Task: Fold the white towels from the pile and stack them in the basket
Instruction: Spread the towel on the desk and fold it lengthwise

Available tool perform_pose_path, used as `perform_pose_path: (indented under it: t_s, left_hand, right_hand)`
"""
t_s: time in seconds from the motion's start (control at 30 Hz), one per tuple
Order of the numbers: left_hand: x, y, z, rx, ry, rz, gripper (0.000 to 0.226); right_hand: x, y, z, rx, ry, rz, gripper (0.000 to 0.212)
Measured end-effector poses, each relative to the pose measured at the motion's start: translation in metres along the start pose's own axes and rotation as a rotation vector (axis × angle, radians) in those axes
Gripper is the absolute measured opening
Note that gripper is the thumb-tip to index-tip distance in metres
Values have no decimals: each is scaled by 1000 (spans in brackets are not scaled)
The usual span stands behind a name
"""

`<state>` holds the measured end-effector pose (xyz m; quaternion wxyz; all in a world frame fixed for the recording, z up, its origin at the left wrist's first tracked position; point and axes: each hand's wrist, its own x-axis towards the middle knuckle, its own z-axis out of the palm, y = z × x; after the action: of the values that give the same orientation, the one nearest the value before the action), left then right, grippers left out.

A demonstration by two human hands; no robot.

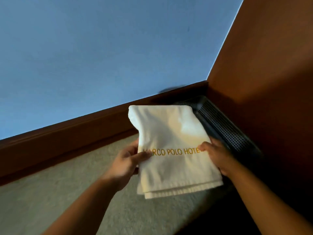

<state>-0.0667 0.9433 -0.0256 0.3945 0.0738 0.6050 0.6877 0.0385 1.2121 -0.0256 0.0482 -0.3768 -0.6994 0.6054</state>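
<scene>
A folded white towel (171, 136) with gold lettering across it hangs flat in the air at mid-frame. My left hand (128, 160) pinches its left edge, thumb on top over the first letters. My right hand (218, 156) grips its right edge, thumb on the last letters. Behind and to the right, in the corner of the room, stands a black perforated basket (225, 129); the towel covers most of its left side and its inside is hidden. The pile of towels is out of view.
A pale blue wall (101, 48) with a dark wooden skirting board (67, 134) runs behind. A brown wooden panel (264, 65) closes off the right side. Beige carpet (50, 192) lies below my arms.
</scene>
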Motion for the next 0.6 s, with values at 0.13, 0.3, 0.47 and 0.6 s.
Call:
perform_pose_path:
  t_s: [0.13,0.3,0.47,0.6]
  left_hand:
    - [75,18,66,70,-36,33,28]
    - [150,21,124,93,-72,34,33]
    - [189,1,157,50,-7,39,35]
    - [196,-23,170,2,36,23,38]
  right_hand:
    - [65,-5,-70,-70,98,-37,29]
    - [131,-11,-124,-194,138,-110,27]
    - [177,-3,-146,-302,137,-182,27]
    - [188,12,-145,-262,127,-200,28]
